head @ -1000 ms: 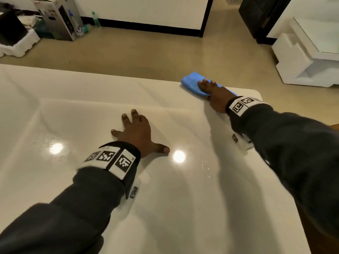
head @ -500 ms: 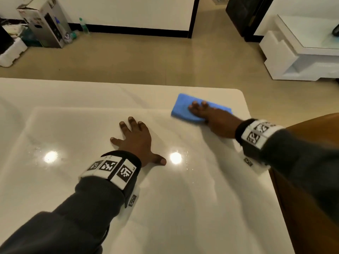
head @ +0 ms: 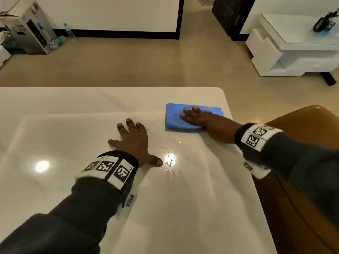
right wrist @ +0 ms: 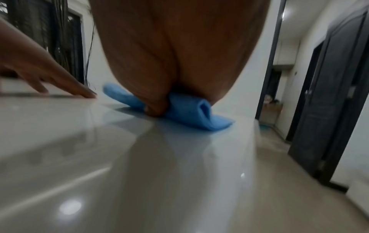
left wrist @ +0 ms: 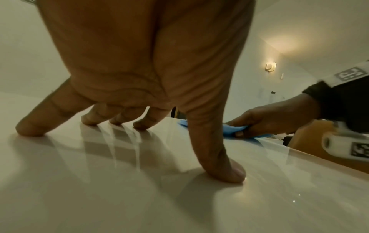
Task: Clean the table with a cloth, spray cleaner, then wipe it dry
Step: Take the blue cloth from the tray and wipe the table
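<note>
A folded blue cloth (head: 174, 116) lies near the far right corner of the glossy white table (head: 165, 208). My right hand (head: 201, 120) presses down on it with straight fingers spread on top. In the right wrist view the cloth (right wrist: 189, 108) bunches under the palm beside the thumb. My left hand (head: 132, 138) rests flat on the bare table to the left of the cloth, fingers spread, holding nothing. The left wrist view shows its fingertips (left wrist: 139, 126) on the surface and the right hand (left wrist: 269, 119) over the cloth (left wrist: 229, 129). No spray bottle is in view.
Small wet droplets (head: 170, 160) sit by the left thumb. A brown leather chair (head: 302, 162) stands against the table's right edge. Beyond the table are open floor, a white low cabinet (head: 293, 52) at the far right and a box (head: 31, 28) at the far left.
My right hand has drawn the cloth back from the far right corner toward me and a little left. The left hand has stayed flat in place.
</note>
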